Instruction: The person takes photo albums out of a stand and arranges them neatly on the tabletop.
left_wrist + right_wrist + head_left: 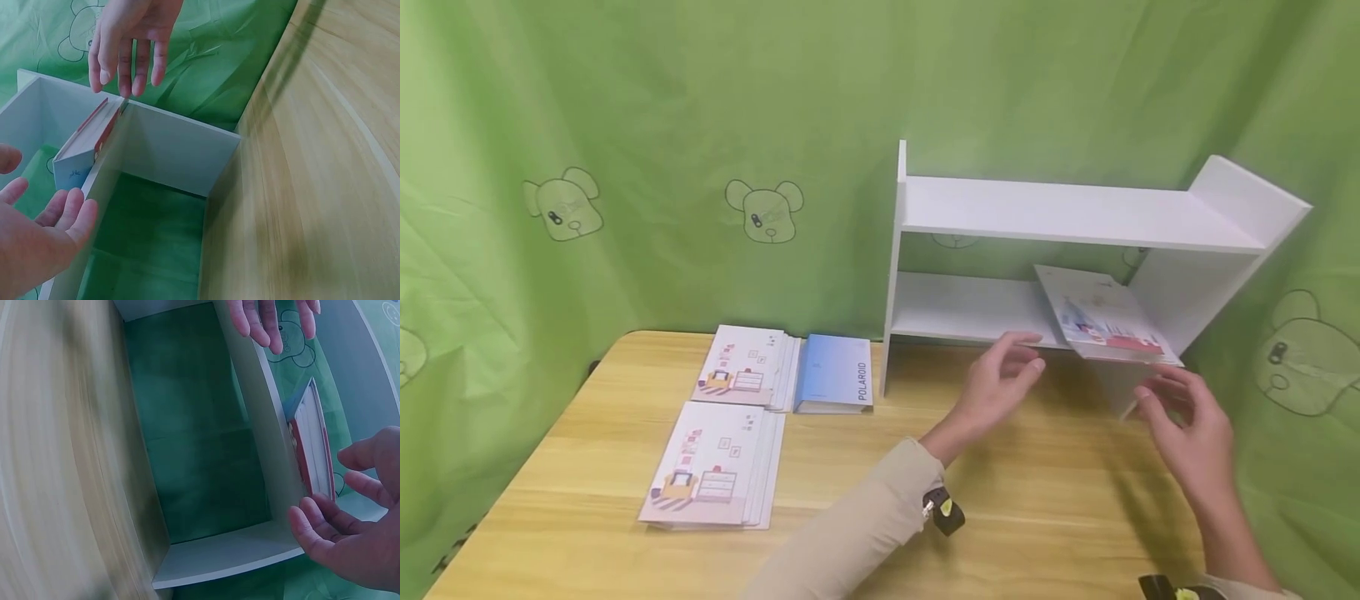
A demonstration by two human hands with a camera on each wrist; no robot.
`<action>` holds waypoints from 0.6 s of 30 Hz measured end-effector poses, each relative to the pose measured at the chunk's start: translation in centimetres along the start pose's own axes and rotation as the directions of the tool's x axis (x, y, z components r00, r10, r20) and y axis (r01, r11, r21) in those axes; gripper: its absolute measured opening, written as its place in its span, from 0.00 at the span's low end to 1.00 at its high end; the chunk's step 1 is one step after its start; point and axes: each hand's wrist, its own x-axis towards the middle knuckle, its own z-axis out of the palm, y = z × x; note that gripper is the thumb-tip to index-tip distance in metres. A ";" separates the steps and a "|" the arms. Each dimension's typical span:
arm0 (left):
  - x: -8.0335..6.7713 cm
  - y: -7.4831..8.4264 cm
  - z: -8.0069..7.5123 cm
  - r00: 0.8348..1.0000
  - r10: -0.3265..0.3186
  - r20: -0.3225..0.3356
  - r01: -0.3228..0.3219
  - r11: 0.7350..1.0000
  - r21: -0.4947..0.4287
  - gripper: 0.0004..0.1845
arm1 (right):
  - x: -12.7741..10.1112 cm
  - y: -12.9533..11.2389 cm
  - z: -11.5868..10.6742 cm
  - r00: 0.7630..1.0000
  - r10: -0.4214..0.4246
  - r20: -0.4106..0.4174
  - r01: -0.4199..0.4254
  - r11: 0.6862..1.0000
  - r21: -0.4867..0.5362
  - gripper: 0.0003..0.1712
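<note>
A thin book (pixel 1101 321) with a pale cover and a red strip lies tilted on the lower board of a white shelf (pixel 1075 212). Its near edge sticks out past the board's front. My left hand (pixel 1000 379) hovers open just left of the book, fingers relaxed and empty. My right hand (pixel 1187 425) is open just below the book's right corner and holds nothing. In the left wrist view the book (pixel 84 147) shows between my left hand (pixel 44 237) and right hand (pixel 128 44). The right wrist view shows the book (pixel 312 447) edge-on beside my right hand (pixel 350 531).
The shelf stands at the back right of a wooden table (pixel 1037 500). To its left lie a blue Polaroid book (pixel 835 375) and two stacks of illustrated booklets (pixel 748 367) (pixel 715 462). Green cloth (pixel 662 125) hangs behind and at both sides.
</note>
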 end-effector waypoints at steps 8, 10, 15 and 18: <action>0.8 0.4 1.1 1.000 -0.013 0.004 0.013 1.000 0.004 0.20 | 0.6 0.4 -1.0 0.997 0.070 0.012 -0.070 0.997 -0.028 0.30; 1.0 0.5 1.3 1.000 -0.025 0.006 0.025 1.000 0.008 0.21 | 0.8 0.4 -1.2 0.995 0.096 0.012 -0.096 0.995 -0.041 0.30; 1.5 0.4 1.8 0.998 -0.054 0.016 0.054 0.998 0.030 0.22 | 1.4 0.8 -1.7 0.992 0.130 -0.001 -0.129 0.991 -0.036 0.30; 1.7 0.5 2.2 0.998 -0.067 0.018 0.067 0.997 0.043 0.22 | 1.7 1.1 -2.0 0.988 0.153 -0.002 -0.153 0.988 -0.009 0.30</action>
